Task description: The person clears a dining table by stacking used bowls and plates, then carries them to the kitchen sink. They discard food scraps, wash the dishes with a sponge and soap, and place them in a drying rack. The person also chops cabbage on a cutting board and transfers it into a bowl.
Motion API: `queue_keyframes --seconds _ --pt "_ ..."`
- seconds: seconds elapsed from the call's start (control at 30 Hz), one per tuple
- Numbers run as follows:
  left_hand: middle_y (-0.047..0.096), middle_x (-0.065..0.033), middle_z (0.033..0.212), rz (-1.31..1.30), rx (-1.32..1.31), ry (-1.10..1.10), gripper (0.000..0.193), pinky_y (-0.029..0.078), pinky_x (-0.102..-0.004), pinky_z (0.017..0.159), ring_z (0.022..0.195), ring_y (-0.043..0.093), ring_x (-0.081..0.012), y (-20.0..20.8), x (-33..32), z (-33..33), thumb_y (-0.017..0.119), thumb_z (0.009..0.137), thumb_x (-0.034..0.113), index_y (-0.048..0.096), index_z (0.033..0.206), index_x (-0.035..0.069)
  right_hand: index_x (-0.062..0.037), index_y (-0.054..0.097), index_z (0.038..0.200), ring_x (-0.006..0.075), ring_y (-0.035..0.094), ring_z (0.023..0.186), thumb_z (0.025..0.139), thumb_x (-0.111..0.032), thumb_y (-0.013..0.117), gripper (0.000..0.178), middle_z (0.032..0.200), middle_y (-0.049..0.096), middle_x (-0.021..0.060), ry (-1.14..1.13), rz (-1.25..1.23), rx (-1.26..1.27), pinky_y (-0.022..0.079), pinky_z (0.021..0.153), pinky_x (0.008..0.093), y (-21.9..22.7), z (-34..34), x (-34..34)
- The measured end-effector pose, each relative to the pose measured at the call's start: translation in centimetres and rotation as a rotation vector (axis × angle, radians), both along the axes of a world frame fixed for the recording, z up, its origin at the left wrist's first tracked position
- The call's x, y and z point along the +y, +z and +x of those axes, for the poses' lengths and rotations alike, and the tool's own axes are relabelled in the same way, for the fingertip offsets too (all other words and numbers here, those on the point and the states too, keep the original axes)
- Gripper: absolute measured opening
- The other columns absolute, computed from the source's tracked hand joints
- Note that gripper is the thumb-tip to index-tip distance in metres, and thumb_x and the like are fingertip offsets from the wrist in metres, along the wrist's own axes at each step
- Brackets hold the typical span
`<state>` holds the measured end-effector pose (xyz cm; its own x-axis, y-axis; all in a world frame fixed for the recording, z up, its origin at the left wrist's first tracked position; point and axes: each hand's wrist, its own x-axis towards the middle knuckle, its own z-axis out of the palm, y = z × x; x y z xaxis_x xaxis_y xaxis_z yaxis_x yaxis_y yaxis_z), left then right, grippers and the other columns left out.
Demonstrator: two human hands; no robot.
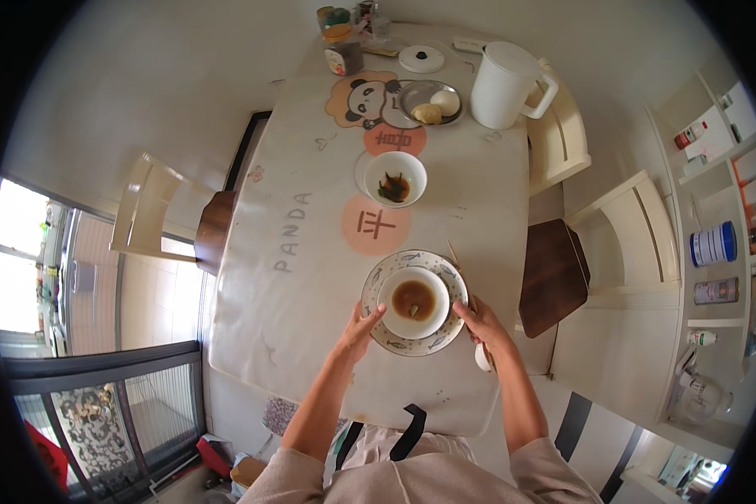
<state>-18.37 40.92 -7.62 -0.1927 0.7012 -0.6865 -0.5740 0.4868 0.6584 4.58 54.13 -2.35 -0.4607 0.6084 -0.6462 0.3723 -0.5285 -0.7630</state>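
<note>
A patterned plate (386,343) with fish drawn round its rim is at the near middle of the table. On it stands a white bowl (384,294) of brown liquid, with a small greenish piece in it. My left hand (359,330) grips the plate's left edge, thumb over the rim close to the bowl. From the right, my right hand (485,326) grips the opposite edge in the same way; the fingers of both hands are partly hidden. Thin sticks, apparently chopsticks (454,250), lie by the plate's right side. Below my right hand, a white rounded spoon-like end (482,358) shows.
Farther up the table stands another white bowl (406,166) with dark green bits. Beyond it are a metal dish (408,94) holding two roundish foods, a white kettle (500,84), a white lid (421,58) and a jar (342,55). Chairs flank the table; shelves (714,323) line the right.
</note>
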Motion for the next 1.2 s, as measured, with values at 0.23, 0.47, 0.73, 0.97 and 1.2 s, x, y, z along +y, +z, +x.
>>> queue_keyframes --seconds 0.23,0.47,0.73,0.97,1.2 --pt "0.027 -0.0181 0.136 -0.016 0.030 0.282 0.098 0.024 -0.0446 0.103 0.127 0.026 -0.0300 2.9 -9.7 0.3 0.073 0.071 0.036 0.007 0.138 0.008 -0.0041 0.048 0.118 0.0033 0.035 0.041 0.076 -0.042 0.064 0.058 0.067 0.048 -0.0018 0.149 0.005 0.063 0.026 0.032 0.0198 0.9 -2.9 -6.2" --pt "0.035 -0.0138 0.130 0.070 -0.027 0.547 0.090 0.030 -0.0427 0.099 0.120 0.035 -0.0268 8.1 -21.7 1.6 0.072 0.072 0.031 0.014 0.136 0.010 -0.0004 0.046 0.120 0.0038 0.038 0.043 0.075 -0.045 0.063 0.066 0.071 0.051 -0.0003 0.383 0.089 0.169 0.029 0.032 0.0192 3.6 -5.5 -14.8" --pt "0.034 -0.0127 0.130 0.155 0.056 0.786 0.085 0.031 -0.0436 0.098 0.121 0.034 -0.0265 10.9 -37.8 3.9 0.070 0.072 0.035 0.018 0.135 0.011 -0.0002 0.050 0.114 0.0045 0.040 0.047 0.075 -0.044 0.062 0.060 0.074 0.054 0.0008 0.737 0.057 0.139 0.031 0.034 0.0190 8.4 -9.9 -26.5" --pt "0.037 -0.0124 0.128 0.158 0.155 1.116 0.082 0.029 -0.0370 0.100 0.121 0.035 -0.0228 12.7 -50.1 9.8 0.069 0.074 0.036 0.020 0.134 0.008 -0.0089 0.052 0.114 0.0042 0.036 0.044 0.076 -0.044 0.062 0.052 0.068 0.050 -0.0013 1.090 -0.016 0.072 0.030 0.035 0.0196 10.5 -13.3 -36.9" --pt "0.037 -0.0125 0.130 0.079 0.124 1.465 0.080 0.031 -0.0370 0.100 0.122 0.036 -0.0227 14.4 -58.9 16.0 0.067 0.076 0.035 0.020 0.134 0.009 -0.0078 0.051 0.112 0.0043 0.037 0.042 0.080 -0.037 0.059 0.044 0.068 0.050 -0.0008 1.467 -0.044 0.075 0.031 0.034 0.0200 11.2 -16.2 -47.1"
